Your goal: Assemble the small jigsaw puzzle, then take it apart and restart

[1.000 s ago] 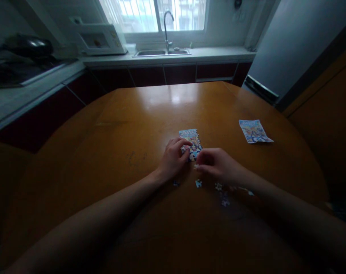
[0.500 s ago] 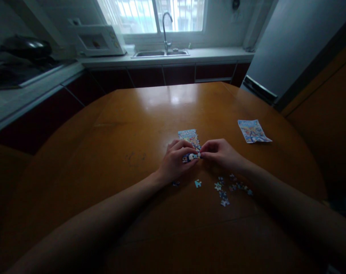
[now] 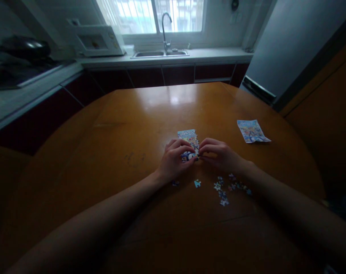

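A partly joined jigsaw puzzle [image 3: 187,134] with a colourful cartoon picture lies on the wooden table, its right edge jagged. My left hand [image 3: 174,158] is curled over its lower left, thumb at the bottom edge and fingers across the picture, gripping it. At the lower right edge of the puzzle, my right hand [image 3: 218,152] pinches what looks like a small jigsaw piece, mostly hidden by the fingertips. Nearer to me lie a loose light-blue piece [image 3: 197,183] and a dark piece [image 3: 175,183]. Several more loose pieces [image 3: 223,198] are scattered below my right hand.
A crumpled printed sheet [image 3: 253,131] with a similar picture rests on the right of the table [image 3: 127,121]. Beyond the table are a counter with a sink [image 3: 150,54], a microwave [image 3: 97,40] and a pan [image 3: 26,47] on the stove. A fridge [image 3: 292,45] stands at the right.
My right fingertips have shifted slightly along the puzzle's right edge. The left hand has drawn back a little, uncovering more of the picture. Loose pieces stay put.
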Tool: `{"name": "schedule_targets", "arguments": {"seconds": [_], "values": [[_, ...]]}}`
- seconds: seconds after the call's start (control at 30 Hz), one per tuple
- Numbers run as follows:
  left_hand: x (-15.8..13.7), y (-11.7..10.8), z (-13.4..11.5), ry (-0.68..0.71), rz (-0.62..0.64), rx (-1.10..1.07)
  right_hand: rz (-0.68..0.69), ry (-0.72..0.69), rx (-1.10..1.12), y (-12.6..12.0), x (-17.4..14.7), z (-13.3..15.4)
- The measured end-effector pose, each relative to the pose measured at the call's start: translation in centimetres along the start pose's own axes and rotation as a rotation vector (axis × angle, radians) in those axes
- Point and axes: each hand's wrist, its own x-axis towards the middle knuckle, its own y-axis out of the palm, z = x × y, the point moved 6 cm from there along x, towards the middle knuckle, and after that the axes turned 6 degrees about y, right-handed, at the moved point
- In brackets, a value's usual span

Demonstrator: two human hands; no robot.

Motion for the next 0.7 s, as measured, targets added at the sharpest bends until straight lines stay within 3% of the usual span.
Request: {"name": "schedule_targets", "arguments": {"seconds": [0.2,0.5,0.7], "values": [[-0.1,0.1,0.1,0.006,0.008,-0.013,0.012,0.015,-0.003,0.1,-0.1,-0.3],[-0.6,1.3,0.7,-0.002,0.153,0.046,0.166,0.143,-0.080,-0.2,-0.1,-1.9],[-0.9,1.7,1.0,-0.022,0.198,0.067,0.195,0.149,-0.107,0.2,-0.2,-2.2]]}}
